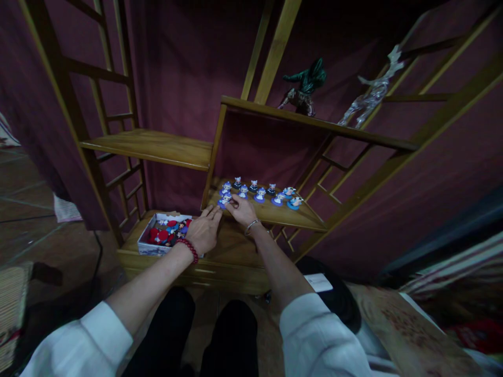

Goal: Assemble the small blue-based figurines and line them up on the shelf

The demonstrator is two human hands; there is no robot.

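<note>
My right hand reaches over the front of the low shelf, its thumb and fingers closed at the side of a small purple-and-white figurine. That figurine stands upright on a round purple base at the shelf's left front corner. My left hand lies just left of it with fingers stretched out, fingertips at the shelf's front edge. Behind and to the right stand several more purple figurines, several dark-based figurines at the back, and blue-based figurines at the right end.
An open box with red and mixed figurines sits on the lower ledge to the left. On the upper shelf are a dark green statue and a clear, glassy statue. A wooden side shelf is at upper left.
</note>
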